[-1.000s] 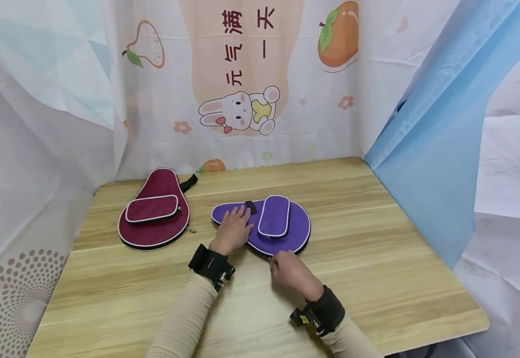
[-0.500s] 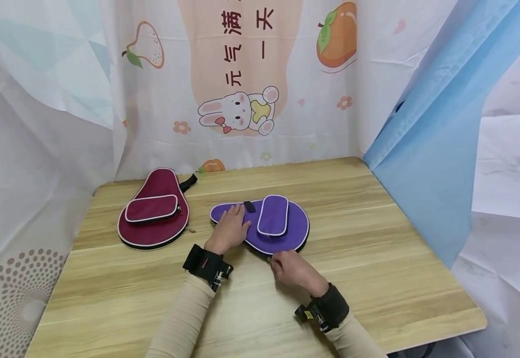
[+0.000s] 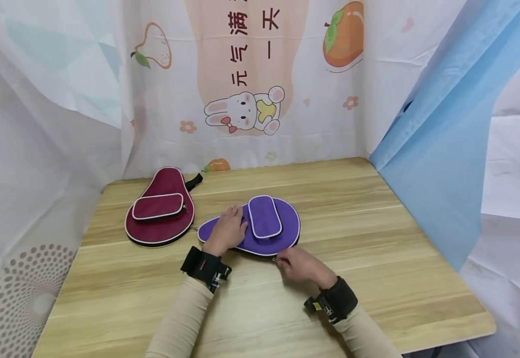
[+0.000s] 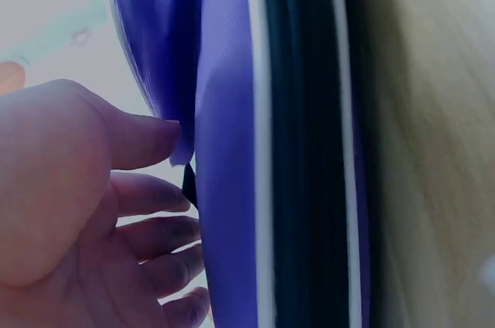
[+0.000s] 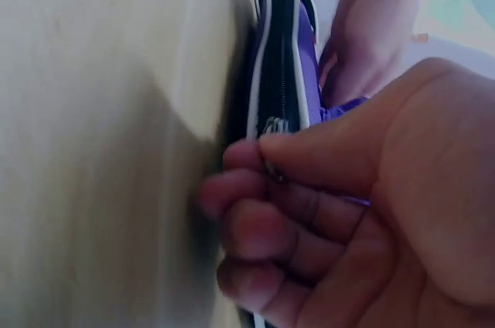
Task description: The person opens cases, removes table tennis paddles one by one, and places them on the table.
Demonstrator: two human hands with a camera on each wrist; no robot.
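A purple table tennis bat case (image 3: 290, 223), edged in white piping, lies flat with its narrow end to the left. A small zipped pouch (image 3: 265, 217) sits on its wide part. My left hand (image 3: 227, 228) rests on the narrow part, fingers fairly straight, and the left wrist view has its thumb by the pouch. At the near edge my right hand (image 3: 301, 264) pinches the zipper pull (image 5: 274, 125) between thumb and forefinger, its other fingers curled. In the right wrist view, the black zip teeth (image 5: 283, 73) run together beyond the slider.
A maroon bat case (image 3: 166, 184) of the same shape lies to the left, its black strap (image 3: 194, 182) toward the back. The purple case's narrow end comes close to it. A printed curtain (image 3: 313, 139) hangs behind the wooden table (image 3: 376, 278).
The purple case has shifted left and turned, its narrow end coming nearer me. My left hand has moved left with it, while the right hand keeps its pinch, now closer to the wide end.
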